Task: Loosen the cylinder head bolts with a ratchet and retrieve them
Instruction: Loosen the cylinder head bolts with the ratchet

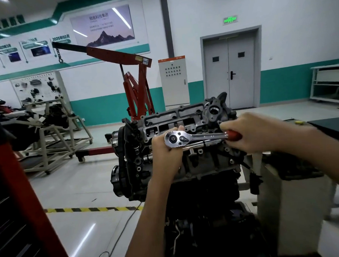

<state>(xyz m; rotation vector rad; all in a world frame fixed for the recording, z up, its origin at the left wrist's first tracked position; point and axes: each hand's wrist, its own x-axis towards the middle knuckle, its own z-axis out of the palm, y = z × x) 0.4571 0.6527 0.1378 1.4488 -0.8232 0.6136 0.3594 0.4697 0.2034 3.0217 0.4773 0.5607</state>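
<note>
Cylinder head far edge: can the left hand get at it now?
Probably not at once: the left hand grips the ratchet at its drive end, so it must let go first. Otherwise the cylinder head is uncovered there.

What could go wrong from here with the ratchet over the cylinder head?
1. The left hand hides the drive under the ratchet, so seating cannot be checked; a slip could throw the right hand into the cast edges of the cylinder head.
2. Left fingers curl round the ratchet's head, close to the casting: possible pinch.
3. A cable trails on the floor beside the engine: trip hazard.
</note>
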